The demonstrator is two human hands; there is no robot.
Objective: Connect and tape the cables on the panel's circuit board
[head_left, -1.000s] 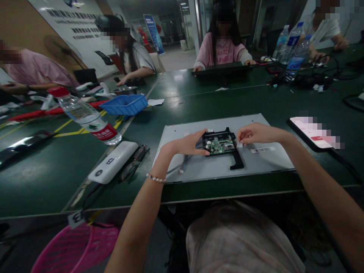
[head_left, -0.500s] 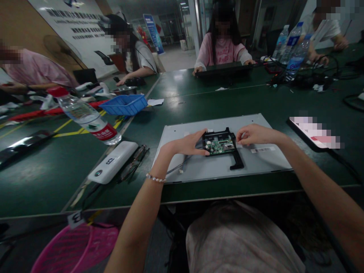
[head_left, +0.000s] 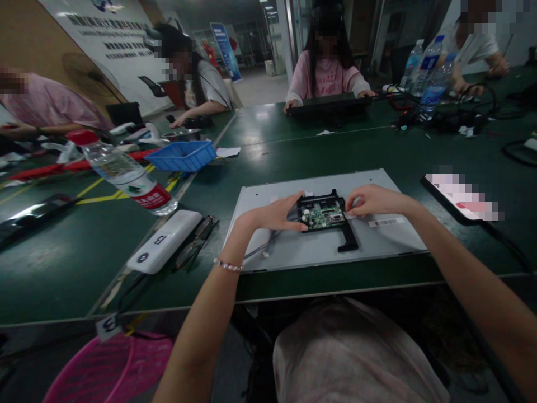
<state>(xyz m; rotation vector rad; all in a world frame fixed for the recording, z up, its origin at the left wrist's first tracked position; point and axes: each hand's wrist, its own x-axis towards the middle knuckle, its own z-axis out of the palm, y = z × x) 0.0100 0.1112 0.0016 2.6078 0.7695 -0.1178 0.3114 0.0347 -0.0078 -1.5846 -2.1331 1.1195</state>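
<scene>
A grey metal panel (head_left: 289,254) lies flat on the table in front of me. On it sits a black plastic frame (head_left: 348,238) with a green circuit board (head_left: 323,217) inside. My left hand (head_left: 274,215) grips the frame's left side, thumb at the near corner and fingertips at the far one. At the frame's right edge, my right hand (head_left: 364,200) has thumb and fingers pinched together; whatever is between them is too small to make out. A thin grey cable (head_left: 262,246) runs under my left hand. A barcode label (head_left: 386,222) is stuck on the panel's right part.
Left of the panel are glasses (head_left: 196,243), a white power bank (head_left: 165,242), a water bottle (head_left: 130,176) and a blue tray (head_left: 182,157). A phone (head_left: 459,198) with a cable lies to the right. Several people sit around the green table (head_left: 268,159). A pink basket (head_left: 109,369) stands below.
The view has shifted very slightly. Both hands keep their places at the frame, with the right fingers still pinched at its right edge.
</scene>
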